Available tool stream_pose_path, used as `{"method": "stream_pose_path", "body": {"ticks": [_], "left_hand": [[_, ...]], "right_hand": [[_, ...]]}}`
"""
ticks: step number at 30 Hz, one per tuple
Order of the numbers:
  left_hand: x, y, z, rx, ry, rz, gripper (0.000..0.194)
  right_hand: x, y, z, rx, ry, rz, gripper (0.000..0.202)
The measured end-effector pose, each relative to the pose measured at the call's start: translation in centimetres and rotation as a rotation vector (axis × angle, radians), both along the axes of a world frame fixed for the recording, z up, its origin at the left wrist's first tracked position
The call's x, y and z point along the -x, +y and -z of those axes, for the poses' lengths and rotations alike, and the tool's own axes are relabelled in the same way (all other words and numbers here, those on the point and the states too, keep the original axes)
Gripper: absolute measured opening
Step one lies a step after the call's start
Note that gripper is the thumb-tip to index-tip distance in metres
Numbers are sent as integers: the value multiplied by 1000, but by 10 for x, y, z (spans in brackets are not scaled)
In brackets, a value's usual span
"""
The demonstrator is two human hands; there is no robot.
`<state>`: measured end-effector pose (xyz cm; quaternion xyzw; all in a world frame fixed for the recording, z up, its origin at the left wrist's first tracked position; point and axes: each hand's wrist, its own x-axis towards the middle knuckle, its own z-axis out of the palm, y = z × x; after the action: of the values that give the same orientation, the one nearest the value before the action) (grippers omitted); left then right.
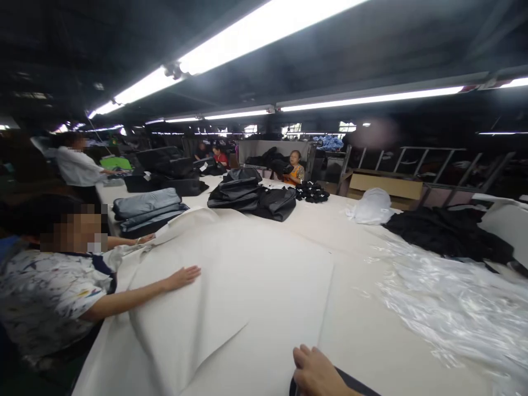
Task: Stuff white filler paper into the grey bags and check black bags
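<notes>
At the bottom edge, my right hand [315, 373] has its fingers curled together over a black flat thing [357, 383], mostly cut off by the frame; its kind cannot be made out. The hand lies by the right edge of a large white sheet [264, 269], which looks like paper or stiff cloth. That sheet spreads over the table, with creases and a folded-over flap on its left. My left hand is out of view. At the left, a co-worker [53, 286] has one hand [181, 278] flat on the sheet and the other at its far left edge.
Folded grey-blue cloth [146, 203] and black stacks [251, 192] stand along the far side of the table [346, 286]. Clear plastic bags [457, 302] are spread at the right, near black cloth [449, 231] and a white bundle [371, 206]. Other people stand farther back.
</notes>
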<state>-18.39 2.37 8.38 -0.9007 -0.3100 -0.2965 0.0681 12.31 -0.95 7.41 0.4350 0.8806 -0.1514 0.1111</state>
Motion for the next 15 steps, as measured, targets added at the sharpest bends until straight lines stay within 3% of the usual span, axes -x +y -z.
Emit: {"method": "stream_pose_path", "body": {"ticks": [2,4,5,6,10,12,15], "left_hand": [[45,35,2,84,-19,-20,24],[81,55,18,182,-44,-42,39],[96,59,32,325,-68,-62,48],[107,58,47,566,-110,-95,55],[131,33,105,1873,-329,-230,82],[132,19,121,2160,-366,-217,100],[128,8,131,2272,-417,-166,111]], "right_hand": [[10,3,22,-22,-82,51,28],[11,5,28,-24,-116,144,41],[9,6,25,-17,-122,190,48],[6,7,20,2,-126,234,53],[-10,16,4,181,-133,305,58],[-17,22,8,208,-96,295,45],[-27,30,29,237,79,305,12]]}}
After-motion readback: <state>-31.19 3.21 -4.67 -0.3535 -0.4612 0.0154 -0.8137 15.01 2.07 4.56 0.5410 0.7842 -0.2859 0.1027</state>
